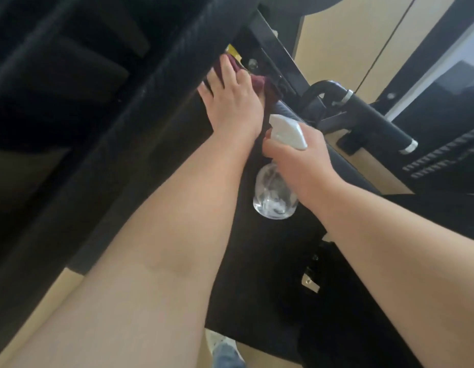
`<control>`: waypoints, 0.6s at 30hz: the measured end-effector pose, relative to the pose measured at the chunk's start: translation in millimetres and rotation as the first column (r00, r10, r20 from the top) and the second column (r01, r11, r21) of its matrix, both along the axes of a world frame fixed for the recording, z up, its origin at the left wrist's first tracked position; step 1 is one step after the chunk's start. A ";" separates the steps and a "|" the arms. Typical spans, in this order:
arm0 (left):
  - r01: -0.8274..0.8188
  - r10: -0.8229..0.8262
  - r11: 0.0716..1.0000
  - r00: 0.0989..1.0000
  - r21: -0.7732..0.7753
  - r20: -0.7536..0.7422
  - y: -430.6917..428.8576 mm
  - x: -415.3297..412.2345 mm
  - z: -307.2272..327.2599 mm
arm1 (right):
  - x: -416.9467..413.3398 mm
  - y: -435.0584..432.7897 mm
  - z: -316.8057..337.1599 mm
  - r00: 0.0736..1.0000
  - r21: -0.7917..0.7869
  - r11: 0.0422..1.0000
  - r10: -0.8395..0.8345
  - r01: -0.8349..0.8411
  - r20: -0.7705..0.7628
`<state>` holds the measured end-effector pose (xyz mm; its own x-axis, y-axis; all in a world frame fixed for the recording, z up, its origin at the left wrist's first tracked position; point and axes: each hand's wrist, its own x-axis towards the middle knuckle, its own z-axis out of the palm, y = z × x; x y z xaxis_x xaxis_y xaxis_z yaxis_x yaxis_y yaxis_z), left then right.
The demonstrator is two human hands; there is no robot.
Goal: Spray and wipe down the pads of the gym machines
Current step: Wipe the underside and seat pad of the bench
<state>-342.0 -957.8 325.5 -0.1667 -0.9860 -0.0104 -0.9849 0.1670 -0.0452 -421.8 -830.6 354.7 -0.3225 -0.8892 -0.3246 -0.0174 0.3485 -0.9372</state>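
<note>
One black pad runs from near to far. At its far edge, close against the metal frame, one maroon cloth lies under the left hand, whose fingers are straight and spread, pressing it flat. Just right of it, the right hand has its fingers curled round one clear spray bottle, held over the pad. A second, taller pad walls the left side. Floor lies beyond the right edge.

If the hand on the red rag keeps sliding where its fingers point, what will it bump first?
The left hand would most likely meet the yellow label just past its fingertips, then the black metal frame behind it. Depth is hard to judge, so that is a guess.
</note>
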 end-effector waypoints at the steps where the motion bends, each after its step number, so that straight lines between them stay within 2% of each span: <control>1: -0.007 0.007 1.000 1.000 -0.013 -0.003 -4.5 -1.0 -0.4 | 0.4 -0.6 0.3 1.000 -0.011 1.000 -0.014 0.014 0.009; 4: -0.012 0.012 1.000 1.000 0.002 -0.024 25.5 13.4 -3.1 | 0.6 -1.9 6.1 1.000 -0.007 1.000 0.006 -0.006 0.002; 9: 0.001 -0.002 1.000 0.996 -0.015 -0.087 112.8 77.2 -3.5 | 28.0 5.1 24.1 0.987 -0.011 0.988 0.156 -0.156 -0.027; 12: -0.085 0.086 0.994 0.996 0.067 -0.021 177.3 121.1 -1.9 | 51.7 16.3 33.7 0.973 0.025 0.973 0.230 -0.230 0.010; 16: -0.299 0.289 0.949 0.951 0.100 0.106 268.2 179.6 2.5 | 76.0 31.7 38.5 0.938 0.057 0.936 0.347 -0.347 0.024; 18: -0.327 0.317 0.941 0.942 0.088 0.112 289.6 198.2 -1.9 | 83.5 35.8 35.8 0.925 0.065 0.923 0.380 -0.380 0.016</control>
<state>-143.8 -668.2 323.7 0.1660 -0.9793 -0.1159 -0.9788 -0.1493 -0.1403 -338.3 -794.9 390.6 0.0362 -0.9215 -0.3868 -0.1577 0.3769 -0.9127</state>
